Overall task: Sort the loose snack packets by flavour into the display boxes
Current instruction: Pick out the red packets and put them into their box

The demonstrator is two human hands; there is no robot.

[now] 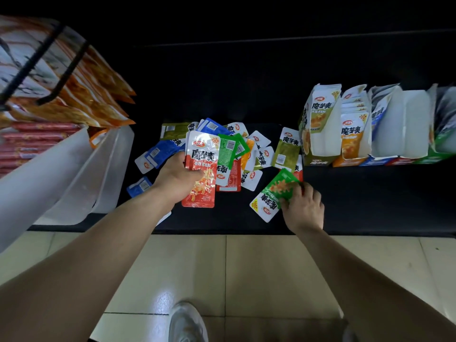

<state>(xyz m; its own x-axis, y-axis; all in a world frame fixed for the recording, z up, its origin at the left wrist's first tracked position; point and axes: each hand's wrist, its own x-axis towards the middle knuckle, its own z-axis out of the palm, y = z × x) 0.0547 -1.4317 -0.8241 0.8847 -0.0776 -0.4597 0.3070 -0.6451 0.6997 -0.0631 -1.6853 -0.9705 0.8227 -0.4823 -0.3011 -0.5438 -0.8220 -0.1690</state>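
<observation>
1. The loose packets (256, 154) lay in a jumbled heap on the dark shelf (370, 206), between the clear plastic bins (74, 174) on one side and the row of display boxes on the other. I could pick out blue, olive, green, red and orange wrappers, some face up and some showing barcodes.
2. The left hand (177, 178) was curled round a red packet (201, 166), thumb across its front. White edges behind it suggested a small stack of the same kind, though I could not count them.
3. The right hand (304, 206) pinched one end of a green packet (275, 193) near the shelf's front edge. I could not tell whether the packet was lifted or resting on the shelf.
4. The boxes stood side by side, touching. The olive box (318, 124) showed mostly bare white inside. The orange box (352, 137) held a row of upright packets. The blue box (383, 119) held some at its back. The box past it looked close to empty. The green box (441, 139) at the far end was too blurred to read.
5. My judgement: sorting was under way but well short of done. Only the orange box looked properly stocked.
6. Left to do, as I read it: put the red and green packets in hand into their matching boxes, then work through the rest of the heap, several colours deep.
</observation>
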